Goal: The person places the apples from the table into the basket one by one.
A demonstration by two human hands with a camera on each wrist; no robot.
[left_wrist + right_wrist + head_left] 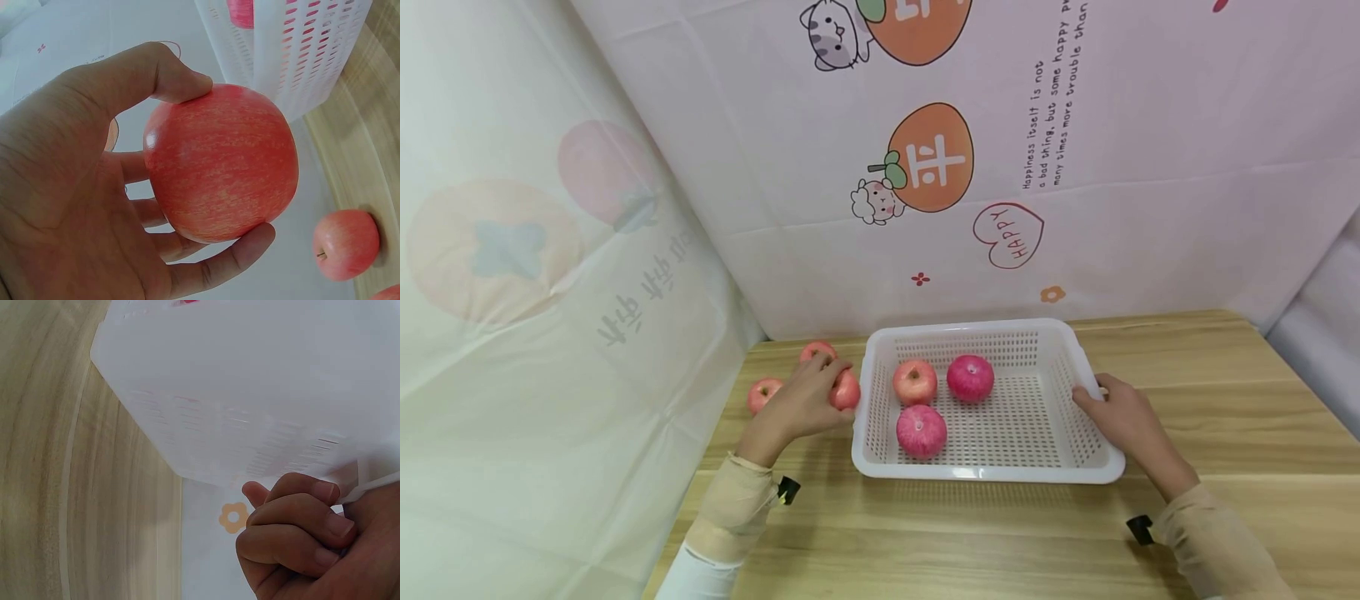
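Observation:
My left hand (805, 404) grips a red apple (222, 162) between thumb and fingers, just left of the white plastic basket (985, 474). In the left wrist view the thumb presses one side of the apple and the fingers curl round the other. On the basket's right rim, my right hand (1126, 421) holds on, thumb over the edge and fingers curled below it, as the right wrist view shows. Inside the basket's left half lie a pale red apple (915, 382) and two deep pink ones, one at the back (970, 378) and a nearer pink apple (921, 432).
Two more apples lie on the wooden table (940, 533) by my left hand: a back apple (817, 351) and a left apple (763, 393), both partly covered by the hand. A printed white cloth (820, 275) hangs behind the table, and another cloth (587, 433) hangs at the left.

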